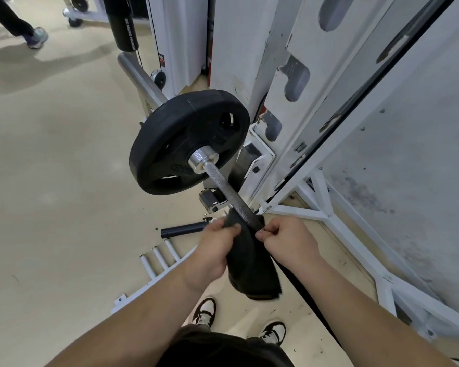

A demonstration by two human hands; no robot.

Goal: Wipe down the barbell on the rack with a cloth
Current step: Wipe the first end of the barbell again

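The barbell (pixel 224 185) lies on the white rack (pixel 260 152), its knurled steel shaft running from centre toward me, with a black weight plate (pixel 170 139) on its sleeve. A dark cloth (pixel 249 263) is draped under and around the shaft's near part and hangs down. My left hand (pixel 215 247) pinches the cloth's left edge just left of the bar. My right hand (pixel 289 239) pinches the cloth's right edge on the other side. The shaft behind the cloth is hidden.
The rack's white uprights and a grey wall (pixel 408 181) stand close on the right. A short black bar attachment (pixel 183 231) and white storage pegs (pixel 159 256) lie on the beige floor below. Another person's leg and shoe (pixel 36 37) are at the far left. My own shoes (pixel 206 311) show below.
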